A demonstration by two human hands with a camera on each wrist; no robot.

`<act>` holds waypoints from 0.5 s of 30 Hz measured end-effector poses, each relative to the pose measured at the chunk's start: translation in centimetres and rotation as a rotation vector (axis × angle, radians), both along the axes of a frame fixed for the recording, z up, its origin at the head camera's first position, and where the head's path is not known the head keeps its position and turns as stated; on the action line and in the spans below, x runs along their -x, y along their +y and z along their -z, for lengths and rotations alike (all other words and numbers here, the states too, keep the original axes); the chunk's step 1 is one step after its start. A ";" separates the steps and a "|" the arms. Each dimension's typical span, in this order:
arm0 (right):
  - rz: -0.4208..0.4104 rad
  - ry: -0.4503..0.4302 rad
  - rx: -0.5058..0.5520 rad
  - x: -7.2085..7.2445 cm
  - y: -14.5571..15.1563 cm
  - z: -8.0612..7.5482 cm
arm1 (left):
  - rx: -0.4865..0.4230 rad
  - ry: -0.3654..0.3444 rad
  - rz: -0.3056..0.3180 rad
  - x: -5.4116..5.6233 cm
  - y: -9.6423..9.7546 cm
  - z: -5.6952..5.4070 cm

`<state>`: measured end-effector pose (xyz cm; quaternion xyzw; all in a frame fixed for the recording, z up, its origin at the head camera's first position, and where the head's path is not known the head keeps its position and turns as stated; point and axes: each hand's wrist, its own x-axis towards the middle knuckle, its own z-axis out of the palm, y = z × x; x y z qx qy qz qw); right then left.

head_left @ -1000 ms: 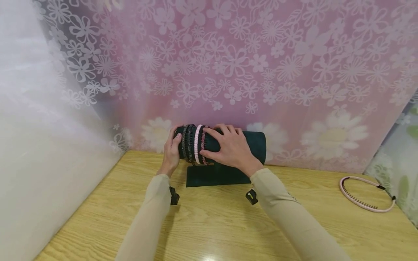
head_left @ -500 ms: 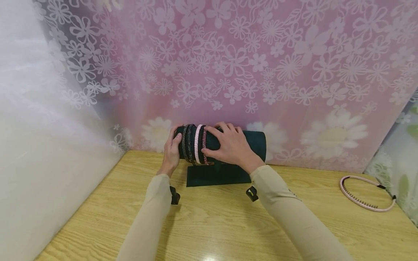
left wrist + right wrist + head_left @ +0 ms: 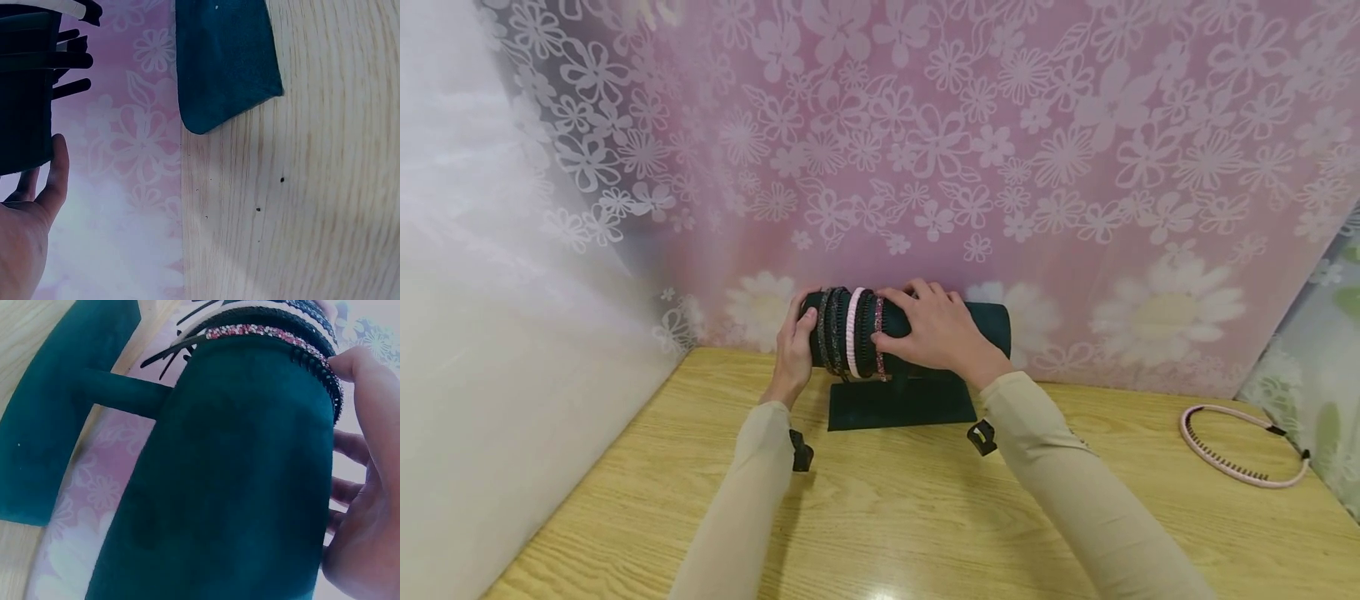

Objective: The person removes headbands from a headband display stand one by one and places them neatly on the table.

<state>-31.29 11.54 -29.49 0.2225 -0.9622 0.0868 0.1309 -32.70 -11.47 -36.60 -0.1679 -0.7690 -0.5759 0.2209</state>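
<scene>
A dark green velvet headband stand [image 3: 988, 329] lies on its side like a roll, on a flat base [image 3: 895, 406]. Round its left half sit several headbands: black glittery ones [image 3: 823, 333], a light pink one [image 3: 852, 333] and a pink glitter one [image 3: 879, 312]. My left hand [image 3: 792, 350] grips the roll's left end. At the glitter headband, my right hand [image 3: 943, 329] has its thumb low on the front and index finger on top, holding the band. In the right wrist view, a fingertip touches the glitter headband [image 3: 250, 329], whose toothed inner side shows; the other fingers lie behind the roll.
Another pink toothed headband [image 3: 1197, 448] lies on the wooden table [image 3: 880, 517] at the right. A pink flowered curtain [image 3: 925, 167] hangs close behind the stand, and a whitish sheet [image 3: 497, 333] rises along the left side.
The pink glitter headband has slid a little to the right along the roll with my right hand, widening its distance from the light pink one. My left hand has stayed in place.
</scene>
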 end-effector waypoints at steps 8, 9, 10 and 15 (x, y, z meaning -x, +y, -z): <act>0.035 -0.064 0.008 -0.1 0.9 -0.4 | 0.008 0.000 0.000 0.1 -0.1 0.2; 0.037 -0.068 0.009 -0.1 0.9 -0.5 | 0.008 0.000 -0.001 0.2 -0.1 0.2; 0.038 -0.072 0.009 -0.1 1.0 -0.5 | 0.008 0.001 -0.001 0.2 -0.1 0.3; 0.043 -0.079 0.009 -0.2 1.3 -0.6 | -0.003 0.009 0.000 2.1 -0.4 1.8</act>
